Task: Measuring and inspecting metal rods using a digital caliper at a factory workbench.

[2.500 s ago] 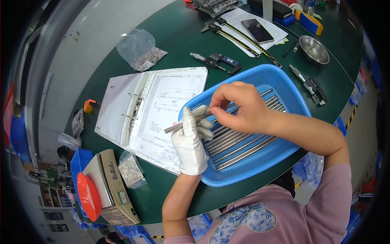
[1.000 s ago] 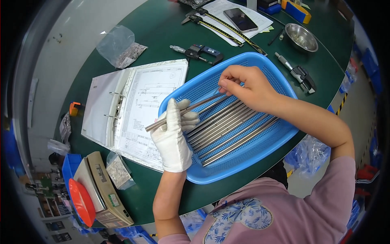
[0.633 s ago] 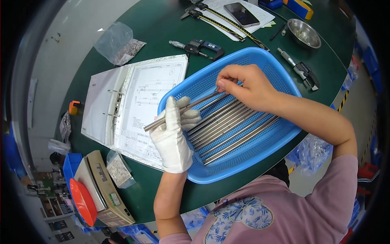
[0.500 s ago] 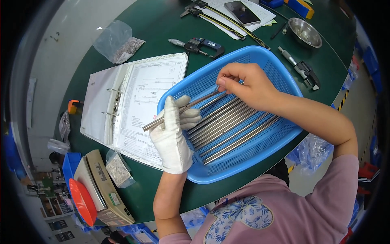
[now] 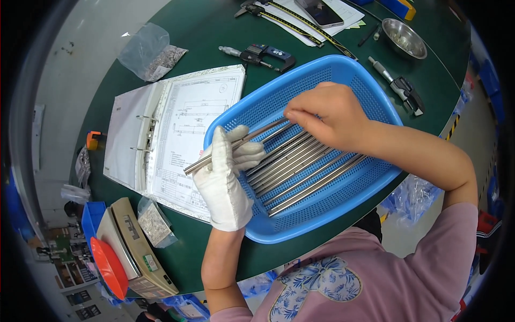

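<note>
A slim metal rod (image 5: 263,130) rests slantwise across my left hand (image 5: 224,188), which wears a white glove. The thumb lies over the rod and the other fingers stretch beneath it. At the rod's far right end, my bare right hand (image 5: 335,117) is closed in a pinch. Whether a small part sits between those fingertips is hidden. Both hands are over a blue perforated plastic basket (image 5: 279,235). Several similar metal rods (image 5: 300,166) lie side by side in it, roughly parallel to the held one.
Left of the basket, an open ring binder (image 5: 185,134) shows drawings. Beyond are micrometers (image 5: 265,56) (image 5: 399,88), calipers (image 5: 292,24), a phone (image 5: 321,12) and a metal bowl (image 5: 403,40). Bags of small parts (image 5: 163,59) (image 5: 155,224) and a scale (image 5: 134,249) with a red pan (image 5: 109,268) stand leftward.
My right hand has turned slightly, knuckles rolled over, its fingertips staying by the rod's end. The left hand and rod have shifted slightly left in the picture.
</note>
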A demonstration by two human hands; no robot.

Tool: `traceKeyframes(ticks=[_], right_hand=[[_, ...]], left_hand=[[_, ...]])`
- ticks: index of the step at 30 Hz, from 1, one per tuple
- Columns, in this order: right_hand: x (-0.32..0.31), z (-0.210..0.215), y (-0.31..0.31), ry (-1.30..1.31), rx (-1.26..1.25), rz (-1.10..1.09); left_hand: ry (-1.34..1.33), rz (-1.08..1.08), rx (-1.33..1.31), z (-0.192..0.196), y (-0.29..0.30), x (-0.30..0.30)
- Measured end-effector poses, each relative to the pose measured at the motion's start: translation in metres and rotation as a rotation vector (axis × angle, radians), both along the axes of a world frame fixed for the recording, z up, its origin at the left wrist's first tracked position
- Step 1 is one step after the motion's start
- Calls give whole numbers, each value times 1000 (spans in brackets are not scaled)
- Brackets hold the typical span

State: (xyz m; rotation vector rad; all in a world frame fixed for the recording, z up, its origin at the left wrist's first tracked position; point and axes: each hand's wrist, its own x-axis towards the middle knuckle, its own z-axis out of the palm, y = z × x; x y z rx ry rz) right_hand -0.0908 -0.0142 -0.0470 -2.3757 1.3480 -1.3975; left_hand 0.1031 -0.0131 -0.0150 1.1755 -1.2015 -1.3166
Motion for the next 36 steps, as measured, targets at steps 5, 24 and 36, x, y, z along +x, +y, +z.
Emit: traceKeyframes(ticks=[5, 24, 36], right_hand=[[-2, 3, 0, -435, 551, -10], [30, 22, -9, -75, 116, 113], [35, 21, -11, -150, 118, 148]], left_hand=[[21, -27, -4, -1, 0, 0], [99, -93, -61, -6, 0, 5], [113, -128, -62, -10, -1, 9]])
